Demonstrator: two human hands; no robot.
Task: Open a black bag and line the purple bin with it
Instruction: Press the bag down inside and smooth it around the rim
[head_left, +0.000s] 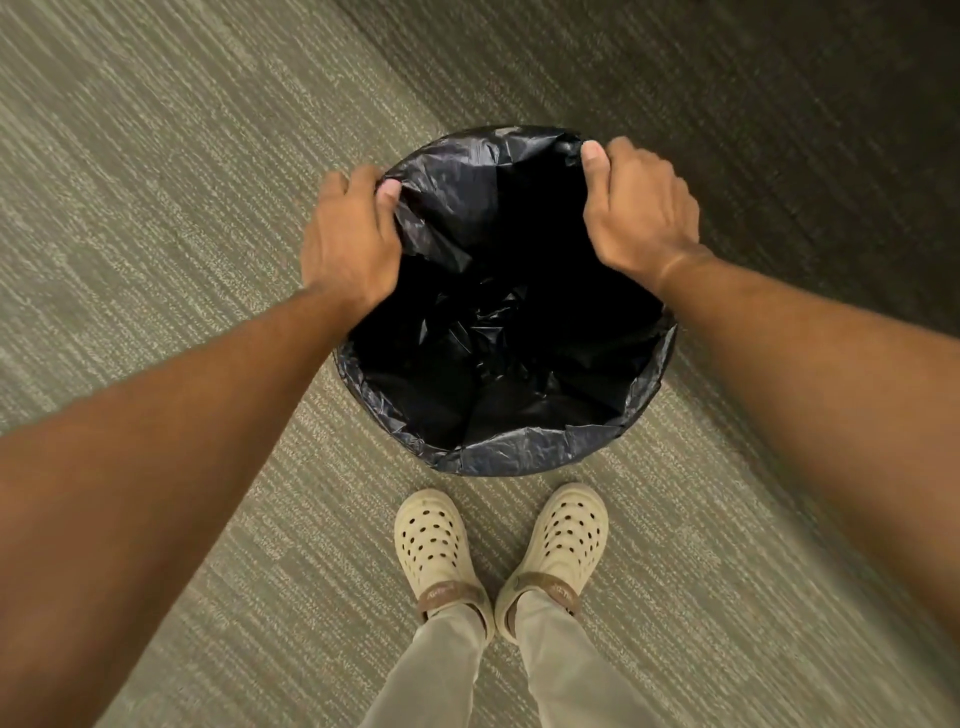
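The crinkled black plastic bag (509, 332) sits open inside the round bin, which stands upright on the grey-green striped carpet floor (156, 156) just in front of the person's cream perforated clogs (434, 551). The bin itself cannot be seen: the bag's mouth is turned out and down over the rim all the way round the near side, so no purple shows anywhere. The bag's bottom hangs in loose folds deep in the middle.

The left hand (353, 234) is at the far-left part of the rim, its grip pinching a fold of the bag's edge between thumb and curled fingers. The right hand (639, 208) is at the far-right part, its grip likewise closed on the bag's edge, thumb pressed on the inner side of the plastic. Between the two hands the far edge of the bag stands slightly raised and rumpled, not as flat as the near side.

By my reading, this is the last step of lining: the bag is opened and seated, and only the far cuff remains to be settled. The next move likely calls for drawing that edge outward and down over the rim with both hands at once, evenly, so the near side is not pulled off. Thin film may tear or slip back if tugged hard.
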